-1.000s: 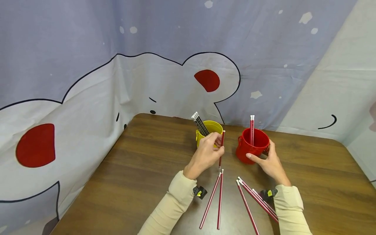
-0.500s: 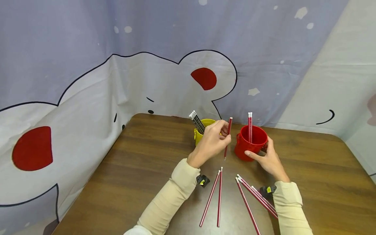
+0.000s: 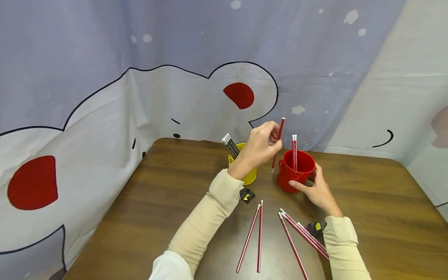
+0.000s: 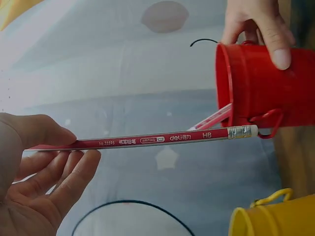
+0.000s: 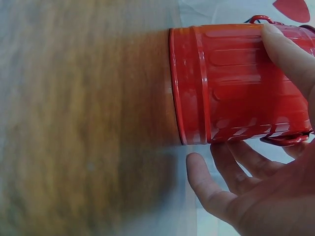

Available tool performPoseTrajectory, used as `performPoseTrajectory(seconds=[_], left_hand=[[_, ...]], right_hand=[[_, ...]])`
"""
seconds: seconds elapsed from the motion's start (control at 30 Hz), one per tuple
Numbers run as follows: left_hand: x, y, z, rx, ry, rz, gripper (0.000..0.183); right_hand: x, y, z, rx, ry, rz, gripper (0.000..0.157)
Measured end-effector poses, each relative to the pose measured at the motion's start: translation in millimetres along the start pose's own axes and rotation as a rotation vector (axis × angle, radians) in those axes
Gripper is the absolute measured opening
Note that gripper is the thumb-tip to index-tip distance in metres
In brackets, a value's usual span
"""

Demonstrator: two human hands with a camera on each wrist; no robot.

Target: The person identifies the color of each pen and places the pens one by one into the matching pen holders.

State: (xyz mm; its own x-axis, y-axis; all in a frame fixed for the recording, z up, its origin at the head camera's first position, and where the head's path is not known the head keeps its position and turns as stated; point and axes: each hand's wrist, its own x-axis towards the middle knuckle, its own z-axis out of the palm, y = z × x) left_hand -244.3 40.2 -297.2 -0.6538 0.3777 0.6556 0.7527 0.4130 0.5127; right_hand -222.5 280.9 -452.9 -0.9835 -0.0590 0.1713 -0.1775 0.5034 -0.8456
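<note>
The left hand (image 3: pixel 260 144) has its grip clamped on a tilted pencil (image 4: pixel 162 138), right of frame centre; the right hand (image 3: pixel 320 192) clasps the red bucket (image 3: pixel 290 179) beside it; loose pencils (image 3: pixel 260 237) lie on the table (image 3: pixel 157 202), bottom centre.

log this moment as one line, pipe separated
left hand: pinches red pencil, eraser end down | right hand: holds red bucket, pencils inside | yellow bucket: black pencils inside | table: loose pencils

Two buckets (image 3: pixel 288 179) — over ten pencils (image 4: pixel 167 138)
</note>
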Motion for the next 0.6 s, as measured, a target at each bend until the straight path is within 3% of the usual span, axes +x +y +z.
performPoseTrajectory(seconds=[0.3,0.6], left_hand=[[22.5,7.2,3.9,0.011,-0.034,0.033,0.012],[32.9,7.1,17.0,0.046,-0.017,0.068,0.013]], right_hand=[[-1,-3,0.8,0.022,-0.003,0.019,0.096],[-1,-2,0.3,0.012,0.003,0.015,0.095]])
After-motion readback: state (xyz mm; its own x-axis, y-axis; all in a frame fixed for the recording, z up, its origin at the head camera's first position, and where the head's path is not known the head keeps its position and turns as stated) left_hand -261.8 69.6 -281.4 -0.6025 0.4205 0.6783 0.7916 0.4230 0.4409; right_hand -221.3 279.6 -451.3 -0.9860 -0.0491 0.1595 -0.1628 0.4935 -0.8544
